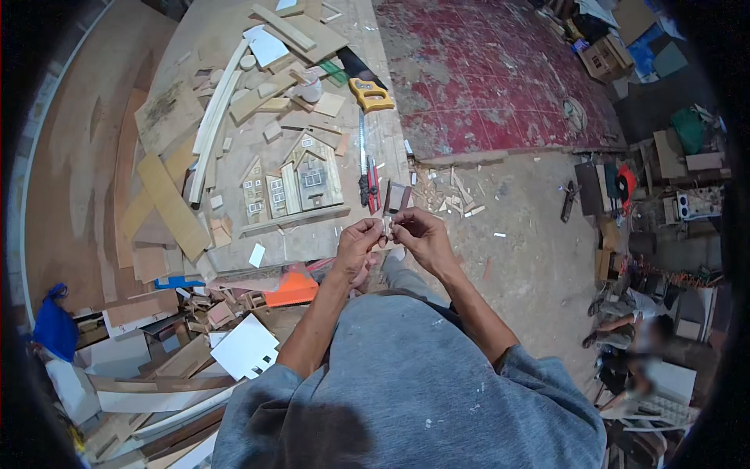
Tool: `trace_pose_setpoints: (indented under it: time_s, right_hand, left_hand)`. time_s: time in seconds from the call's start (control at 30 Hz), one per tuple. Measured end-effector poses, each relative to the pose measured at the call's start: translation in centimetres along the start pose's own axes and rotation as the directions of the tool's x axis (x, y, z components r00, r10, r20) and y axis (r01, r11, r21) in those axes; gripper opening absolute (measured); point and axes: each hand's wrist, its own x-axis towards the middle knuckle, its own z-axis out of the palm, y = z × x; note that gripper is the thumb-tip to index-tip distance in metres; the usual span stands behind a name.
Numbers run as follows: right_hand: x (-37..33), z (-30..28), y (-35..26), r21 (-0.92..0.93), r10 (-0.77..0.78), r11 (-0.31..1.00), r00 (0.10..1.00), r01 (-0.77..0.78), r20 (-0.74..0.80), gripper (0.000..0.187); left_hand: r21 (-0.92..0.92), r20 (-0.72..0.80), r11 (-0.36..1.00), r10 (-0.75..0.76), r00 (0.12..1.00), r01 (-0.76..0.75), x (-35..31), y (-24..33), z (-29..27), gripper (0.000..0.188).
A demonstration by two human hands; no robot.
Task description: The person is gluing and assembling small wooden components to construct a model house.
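Perhaps the small pale piece (387, 227), pinched by the closed fingertips of both the left hand (360, 238) and right hand (420, 234) at the frame's centre, could slip past the workbench (301, 245) onto the floor (539, 266) if either grip loosened.

Worn red floor (484, 98), dusty grey concrete (547, 250) beside it; pale wooden workbench (301, 245); clutter (608, 61) along right

It was a woodworking workshop: a yellow-handled saw (371, 94) lay on a scuffed surface (388, 129), timber strips (215, 121) left of the saw, wood scraps (474, 211) littering the floor (539, 258) to its lower right, offcuts (183, 363) heaped well below-left.
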Motion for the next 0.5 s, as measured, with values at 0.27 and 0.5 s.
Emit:
trace_pose_setpoints:
  time_s: [0.27,0.5]
  right_hand:
    - [-0.9,3.3,-0.5,-0.005,0.002,1.000,0.996,-0.002,0.086,0.016]
    - [-2.1,5.1,-1.4,-0.066,0.057,0.997,0.992,-0.050,0.112,0.016]
  left_hand:
    - [0.162,-0.015,0.975,0.156,0.988,-0.152,-3.6,0.7,-1.3,0.016]
    - [0.168,-0.073,0.969,0.194,0.978,-0.180,-6.0,0.9,-2.2,0.016]
